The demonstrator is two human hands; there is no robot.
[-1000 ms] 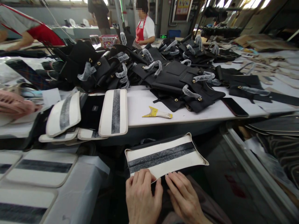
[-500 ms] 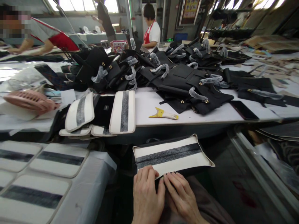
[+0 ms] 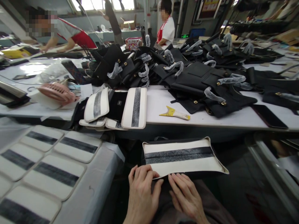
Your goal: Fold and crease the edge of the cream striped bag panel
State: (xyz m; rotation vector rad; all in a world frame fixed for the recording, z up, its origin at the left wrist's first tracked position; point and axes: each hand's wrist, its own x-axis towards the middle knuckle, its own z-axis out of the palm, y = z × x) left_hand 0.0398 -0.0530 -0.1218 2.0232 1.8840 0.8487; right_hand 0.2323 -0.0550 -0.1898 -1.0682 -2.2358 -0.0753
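A black bag body (image 3: 184,141) lies on my lap, its white bottom panel (image 3: 177,166) facing up with a dark grey strip (image 3: 179,154) along the middle. My left hand (image 3: 143,189) grips the near edge left of centre, fingers over the white panel and thumb below. Close to its right, my right hand (image 3: 185,194) pinches the same edge with its fingers together; its thumb is mostly hidden. The panel's rim stands up at the corners. The underside of the bag is out of sight.
White panels with grey strips (image 3: 56,175) cover a stand at left; more panels (image 3: 134,107) sit on the table edge. Beyond are a yellow scraper (image 3: 174,113), a phone (image 3: 269,116), a pink fan (image 3: 57,92) and piled black bags (image 3: 193,74). Co-workers (image 3: 167,29) work behind.
My view has turned left, so the table and bag appear farther right. My hands stay on the near edge, with a slightly wider gap between them.
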